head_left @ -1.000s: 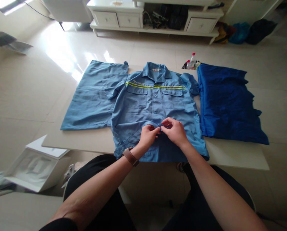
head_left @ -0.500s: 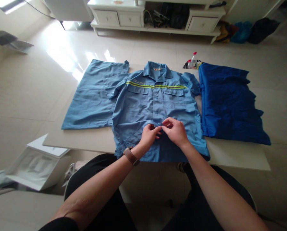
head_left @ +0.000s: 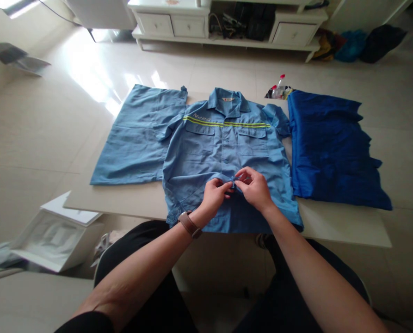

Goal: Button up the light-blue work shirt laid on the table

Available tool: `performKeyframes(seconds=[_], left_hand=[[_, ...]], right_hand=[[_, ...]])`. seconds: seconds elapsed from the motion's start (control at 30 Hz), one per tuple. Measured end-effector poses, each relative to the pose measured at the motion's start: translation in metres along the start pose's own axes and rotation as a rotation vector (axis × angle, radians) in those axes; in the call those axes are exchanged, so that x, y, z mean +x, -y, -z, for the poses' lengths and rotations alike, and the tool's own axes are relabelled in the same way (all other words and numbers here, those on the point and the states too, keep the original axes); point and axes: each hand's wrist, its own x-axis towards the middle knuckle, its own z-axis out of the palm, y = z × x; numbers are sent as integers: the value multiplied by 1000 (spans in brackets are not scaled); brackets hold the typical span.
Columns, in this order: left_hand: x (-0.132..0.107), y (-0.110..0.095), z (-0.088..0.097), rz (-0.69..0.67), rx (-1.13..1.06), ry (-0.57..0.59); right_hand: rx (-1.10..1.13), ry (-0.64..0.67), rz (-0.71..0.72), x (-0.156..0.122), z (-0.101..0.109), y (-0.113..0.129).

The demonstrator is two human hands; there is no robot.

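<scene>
A light blue work shirt [head_left: 199, 143] with yellow chest stripes lies face up, collar away from me. My left hand [head_left: 216, 196] pinches its front placket low down, thumb and fingers closed on the cloth. Opposite it, my right hand [head_left: 254, 188] grips the same bit of placket between thumb and fingertips. The cloth is bunched and slightly raised between them. A button there is too small or hidden to make out. Above my hands, one shirt button [head_left: 226, 161] shows on the placket.
The shirt lies on a pale table [head_left: 123, 199]. Folded light blue cloth [head_left: 130, 138] is at its left, dark blue cloth [head_left: 331, 148] at its right. Bottles [head_left: 280, 88] stand beyond the table. A white box [head_left: 53, 231] is at lower left, a white cabinet [head_left: 188, 25] at the back.
Both hands stay at the same spot on the placket; the right fingers have shifted slightly away from the left ones. The whole view has moved a little.
</scene>
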Motion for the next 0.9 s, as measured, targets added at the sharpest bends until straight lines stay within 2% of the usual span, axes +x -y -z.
performKeyframes(seconds=[0.37,0.9], left_hand=[[3,3,1,-109,5,-7],[6,6,2,-266,111,1]], right_hand=[[168,1,-59,3,2,3],[209,25,-53,8,1,-7]])
